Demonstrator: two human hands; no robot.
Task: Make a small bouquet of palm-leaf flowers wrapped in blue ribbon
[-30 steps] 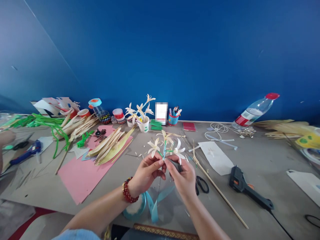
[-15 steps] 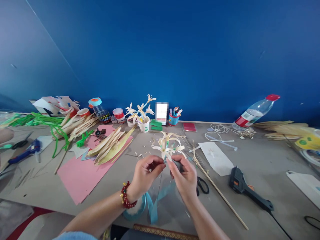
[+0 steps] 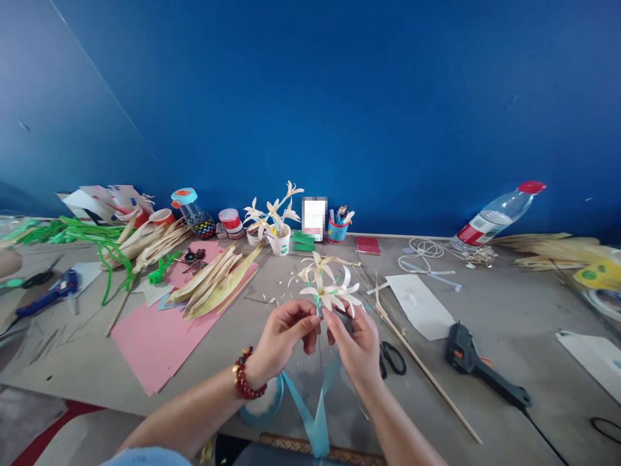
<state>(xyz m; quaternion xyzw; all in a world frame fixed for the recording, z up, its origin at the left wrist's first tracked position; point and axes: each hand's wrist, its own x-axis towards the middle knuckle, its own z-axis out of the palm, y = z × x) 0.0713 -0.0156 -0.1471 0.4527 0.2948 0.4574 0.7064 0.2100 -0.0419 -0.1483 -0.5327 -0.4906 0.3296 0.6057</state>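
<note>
Between my hands stands a handmade flower spray [image 3: 326, 294] with cream petals and green-blue wrapped stems. My left hand [image 3: 294, 327] pinches its stem from the left, thumb and forefinger together. From the right, my right hand [image 3: 354, 336] is closed at the same stem, its thumb near the lowest bloom. A light blue ribbon [image 3: 315, 417] hangs in a loop below my right hand and runs to a ribbon roll [image 3: 262, 404] beside my left wrist. A thin wire-like stem points down between the hands. The fingertips partly hide the wrapped spot.
Black scissors [image 3: 394, 358] and a long thin stick [image 3: 431, 382] lie right of my hands, with a glue gun [image 3: 468, 362] farther out. Pink paper [image 3: 155, 343] and dried husks [image 3: 213, 281] lie left. A cup [image 3: 279, 243] of similar flowers stands behind; a bottle [image 3: 495, 217] leans back right.
The flower spray has turned and shifted slightly right, so its blooms face differently. The ribbon loop has swung right and hangs lower. Both hands stay at the stem.
</note>
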